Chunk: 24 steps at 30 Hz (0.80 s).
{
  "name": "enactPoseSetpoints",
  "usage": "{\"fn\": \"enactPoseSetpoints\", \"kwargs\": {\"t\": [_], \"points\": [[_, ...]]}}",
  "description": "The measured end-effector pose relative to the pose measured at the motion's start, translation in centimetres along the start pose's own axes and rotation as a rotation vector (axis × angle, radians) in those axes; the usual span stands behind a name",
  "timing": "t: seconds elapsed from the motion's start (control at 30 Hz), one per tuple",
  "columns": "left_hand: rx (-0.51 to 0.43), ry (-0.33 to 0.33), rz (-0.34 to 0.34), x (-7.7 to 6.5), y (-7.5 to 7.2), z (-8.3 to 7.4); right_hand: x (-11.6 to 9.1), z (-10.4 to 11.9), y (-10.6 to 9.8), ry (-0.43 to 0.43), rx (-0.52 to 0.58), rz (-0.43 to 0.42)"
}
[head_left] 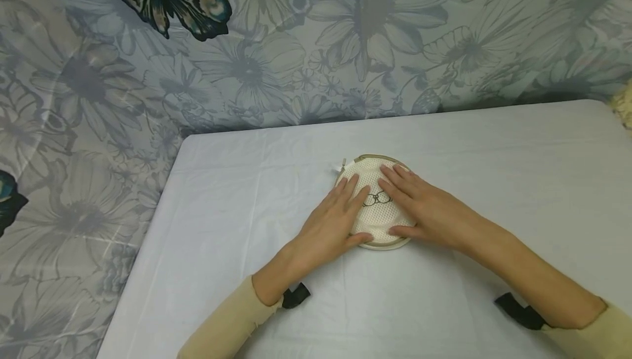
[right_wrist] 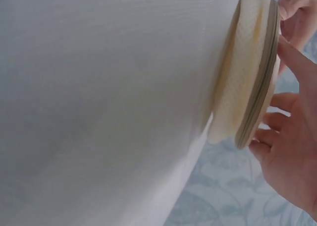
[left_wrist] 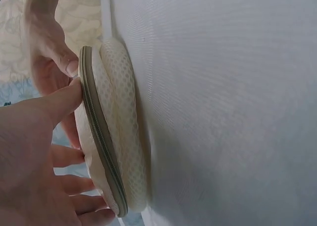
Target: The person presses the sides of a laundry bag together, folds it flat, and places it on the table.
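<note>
A round, cream mesh laundry bag (head_left: 379, 217) lies flat on the table, with a small dark line drawing in the middle of its top. A zipper (left_wrist: 101, 132) runs round its edge, and puffy mesh sides (right_wrist: 241, 77) bulge below it. My left hand (head_left: 332, 223) rests on the bag's left part, fingers spread and thumb near the front rim. On the right part rests my right hand (head_left: 432, 208), its fingers also extended and the thumb apart. Both hands touch the top; the two thumbs come close at the near side. The bag's underside is hidden.
A white cloth (head_left: 237, 211) covers the table. Behind and to the left hangs a grey floral fabric (head_left: 247, 68) with a dark butterfly print. Black straps (head_left: 296, 296) sit at both wrists, by the beige sleeves (head_left: 229, 315). Something yellowish (head_left: 623, 104) shows at the far right edge.
</note>
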<state>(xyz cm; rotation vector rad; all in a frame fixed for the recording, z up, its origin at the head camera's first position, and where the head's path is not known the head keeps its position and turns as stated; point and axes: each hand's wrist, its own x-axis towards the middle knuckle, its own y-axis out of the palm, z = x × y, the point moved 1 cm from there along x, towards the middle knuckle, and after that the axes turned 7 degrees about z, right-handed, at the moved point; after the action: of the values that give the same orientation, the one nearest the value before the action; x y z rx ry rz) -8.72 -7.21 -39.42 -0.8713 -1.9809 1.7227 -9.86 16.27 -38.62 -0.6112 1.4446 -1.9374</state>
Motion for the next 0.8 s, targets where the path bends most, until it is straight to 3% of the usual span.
{"fn": "enactPoseSetpoints", "kwargs": {"t": [0.2,0.37,0.6,0.8], "points": [[-0.01,0.002,0.035,0.4,0.0,-0.1,0.1,0.0,0.3,0.013,0.0,0.05],[0.013,-0.012,0.104,0.6,0.0,-0.1,0.3,0.1,0.8,0.014,-0.01,0.078],[0.049,-0.001,0.169,1.0,-0.3,-0.4,0.3,0.1,1.1,0.018,-0.044,0.099],[0.076,-0.031,0.203,1.4,0.1,-0.7,0.3,0.1,1.3,0.023,-0.075,0.097]]}}
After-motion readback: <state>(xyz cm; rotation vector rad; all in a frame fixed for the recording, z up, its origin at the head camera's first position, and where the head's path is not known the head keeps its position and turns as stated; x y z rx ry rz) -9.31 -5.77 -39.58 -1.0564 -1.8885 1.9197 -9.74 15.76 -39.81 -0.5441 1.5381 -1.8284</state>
